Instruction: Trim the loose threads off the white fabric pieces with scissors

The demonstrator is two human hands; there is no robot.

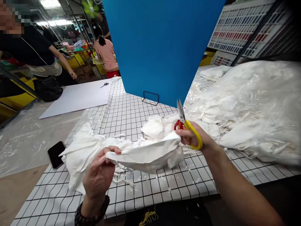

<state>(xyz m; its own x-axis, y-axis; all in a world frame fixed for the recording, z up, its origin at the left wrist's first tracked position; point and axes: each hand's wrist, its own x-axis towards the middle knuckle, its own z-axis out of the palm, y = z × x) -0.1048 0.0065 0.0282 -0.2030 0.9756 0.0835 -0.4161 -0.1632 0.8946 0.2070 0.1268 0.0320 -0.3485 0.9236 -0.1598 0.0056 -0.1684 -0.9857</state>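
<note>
Over the grid-patterned table [131, 110], near its front edge, a white fabric piece [150, 153] is held up between both hands. The left hand [100, 175] is closed around the piece's left end, thumb on top, with a dark bead bracelet [91, 216] worn at the wrist. The right hand [195, 138] is closed on the red and yellow handles of a pair of scissors [187, 125], whose blades point upward and away from the cloth, nearly closed; the same hand's fingers also appear to pinch the piece's right end, though that contact is partly hidden.

Small white offcuts [131, 175] are scattered on the table beneath the piece, so some trimming is judged to be done already. No blade is engaged with the fabric at this instant. Crumpled white cloth [80, 153] lies just left of the held piece. A large heap of white fabric pieces [254, 110] is piled to the right; whether these are finished or waiting cannot be told, so the share of work remaining cannot be judged with confidence.

A black phone [55, 153] lies at the table's left edge. A blue upright board [162, 47] stands behind on a wire stand [150, 98]. Farther left, another pair of scissors [104, 84] rests on a white sheet [77, 97], and other people are seen in the background
</note>
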